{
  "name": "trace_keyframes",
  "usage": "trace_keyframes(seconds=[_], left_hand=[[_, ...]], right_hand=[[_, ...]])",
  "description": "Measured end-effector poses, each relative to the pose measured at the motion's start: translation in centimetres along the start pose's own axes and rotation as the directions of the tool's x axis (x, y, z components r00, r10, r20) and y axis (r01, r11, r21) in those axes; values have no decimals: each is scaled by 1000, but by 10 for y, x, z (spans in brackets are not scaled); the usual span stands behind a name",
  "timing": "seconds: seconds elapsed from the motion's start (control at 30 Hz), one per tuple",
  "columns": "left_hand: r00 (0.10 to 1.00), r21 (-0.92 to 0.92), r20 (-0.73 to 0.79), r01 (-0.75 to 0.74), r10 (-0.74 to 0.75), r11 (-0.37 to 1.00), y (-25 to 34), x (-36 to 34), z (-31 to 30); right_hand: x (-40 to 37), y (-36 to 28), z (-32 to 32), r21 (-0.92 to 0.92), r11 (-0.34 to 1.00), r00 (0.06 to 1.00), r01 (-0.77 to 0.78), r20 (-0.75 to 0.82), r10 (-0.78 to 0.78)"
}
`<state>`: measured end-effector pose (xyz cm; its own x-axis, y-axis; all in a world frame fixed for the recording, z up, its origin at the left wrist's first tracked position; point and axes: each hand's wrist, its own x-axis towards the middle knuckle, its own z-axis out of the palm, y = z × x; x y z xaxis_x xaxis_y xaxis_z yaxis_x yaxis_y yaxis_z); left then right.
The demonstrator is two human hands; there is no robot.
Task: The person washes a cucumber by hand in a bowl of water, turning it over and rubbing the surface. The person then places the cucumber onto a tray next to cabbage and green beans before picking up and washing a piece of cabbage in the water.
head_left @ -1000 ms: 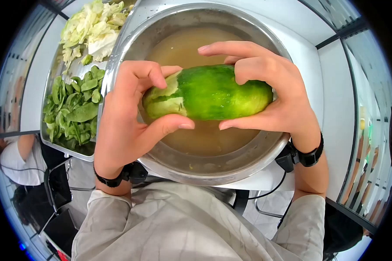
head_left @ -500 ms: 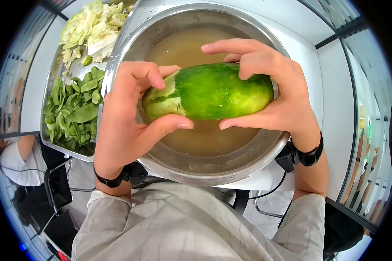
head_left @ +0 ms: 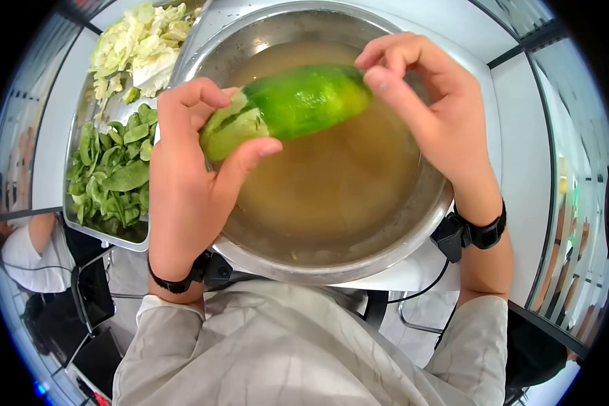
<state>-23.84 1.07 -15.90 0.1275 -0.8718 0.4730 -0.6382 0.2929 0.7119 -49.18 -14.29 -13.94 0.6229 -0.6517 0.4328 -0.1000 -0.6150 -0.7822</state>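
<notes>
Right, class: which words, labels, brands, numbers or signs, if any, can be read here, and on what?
None can be read.
The green vegetable, metal basin, tray and black wristbands show no legible lettering.
Anything near the picture's edges is too small or blurred to tell.

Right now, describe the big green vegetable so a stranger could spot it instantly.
Find the big metal bowl of cloudy water. Over it, between the left hand and right hand, is a long vegetable. Unlike the loose leaves in the tray, it is one thick, shiny green piece, pale at one end.
</notes>
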Motion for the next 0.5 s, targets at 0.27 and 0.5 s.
trace_keyframes(seconds=[0.27,0.5], left_hand=[[994,57,-72,82,-78,995,3,5,1],[995,56,-74,66,-61,996,2,5,2]], right_hand=[[-3,4,7,-371,927,992,-57,82,94],[-11,9,5,-542,839,894,45,396,208]])
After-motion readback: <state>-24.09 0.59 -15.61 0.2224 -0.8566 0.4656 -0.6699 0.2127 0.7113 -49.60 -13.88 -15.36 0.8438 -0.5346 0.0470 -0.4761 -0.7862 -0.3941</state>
